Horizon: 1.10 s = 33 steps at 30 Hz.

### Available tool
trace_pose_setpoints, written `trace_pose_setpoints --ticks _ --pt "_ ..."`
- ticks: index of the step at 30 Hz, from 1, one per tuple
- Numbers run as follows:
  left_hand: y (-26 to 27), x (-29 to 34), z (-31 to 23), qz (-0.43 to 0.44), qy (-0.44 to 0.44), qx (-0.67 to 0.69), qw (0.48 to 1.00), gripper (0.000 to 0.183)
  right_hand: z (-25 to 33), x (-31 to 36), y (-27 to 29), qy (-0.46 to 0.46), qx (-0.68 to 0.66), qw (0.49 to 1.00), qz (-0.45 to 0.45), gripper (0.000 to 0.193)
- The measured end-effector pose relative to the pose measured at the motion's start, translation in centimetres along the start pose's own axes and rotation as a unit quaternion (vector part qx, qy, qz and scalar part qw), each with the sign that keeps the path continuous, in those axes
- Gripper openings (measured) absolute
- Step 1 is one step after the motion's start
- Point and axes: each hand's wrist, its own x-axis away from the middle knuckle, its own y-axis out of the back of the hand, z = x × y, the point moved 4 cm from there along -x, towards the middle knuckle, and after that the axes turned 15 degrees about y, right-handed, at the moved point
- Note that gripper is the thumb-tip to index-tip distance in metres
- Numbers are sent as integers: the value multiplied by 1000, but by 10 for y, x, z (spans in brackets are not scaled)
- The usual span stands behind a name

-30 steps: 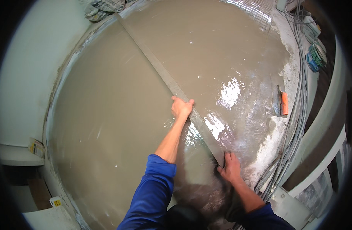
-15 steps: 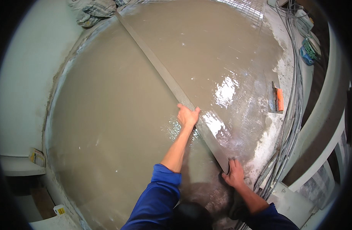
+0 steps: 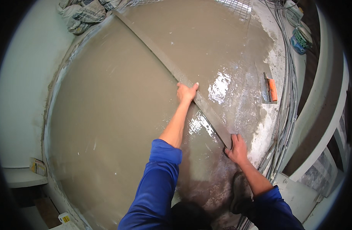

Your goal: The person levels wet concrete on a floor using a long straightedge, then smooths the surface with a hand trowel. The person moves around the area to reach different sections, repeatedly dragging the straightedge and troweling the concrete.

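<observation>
Both my hands grip one long, straight grey screed board, which lies slantwise across wet, smooth grey-brown screed. My left hand is closed around the board's middle stretch, with the thumb over the right edge and fingers on the left edge. Around the near end, my right hand is closed, its fingers on the right edge and end. The board's far end reaches the upper left, close to crumpled sacks. Glossy water shines on the screed on both sides of the board.
On the right edge rests a steel trowel with an orange handle. Grey cables run along that side, past a bucket and curved pale panels. Wire mesh shows at the far edge. My boot stands near the cables.
The near end of the board and both my hands have moved farther away from me, and its slant is somewhat flatter. The grip is unchanged. More of my boot now shows.
</observation>
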Motion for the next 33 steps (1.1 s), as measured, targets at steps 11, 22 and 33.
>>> trace_pose_setpoints --ticks 11,22,33 --pt "79 76 83 78 -121 105 984 91 -5 -72 4 -15 12 999 -32 49" --pt "267 218 380 -64 157 15 985 71 -33 -143 15 -13 46 997 -60 58" --pt "310 497 550 -1 445 -263 856 74 -94 -266 74 -29 66 995 -62 59"
